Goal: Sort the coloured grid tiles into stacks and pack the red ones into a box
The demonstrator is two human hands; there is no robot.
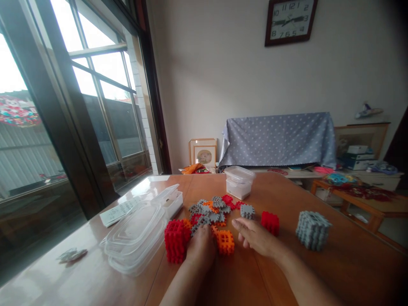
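My left hand is at the near edge of a pile of grey, red and orange interlocking plastic pieces. Its fingers look closed, and what they hold is hidden behind the hand. Just left of it stands a red stack of pieces; to its right sits a smaller orange block of pieces. My right hand hovers right of the pile, thumb and fingers apart, nothing visible in them. Near it are a small grey block and a red block. A larger grey stack stands farther right.
Clear plastic lids lie left of the pile, beside an open white container. A lidded clear box stands behind the pile. A paper sheet and a small plastic packet lie on the wooden table.
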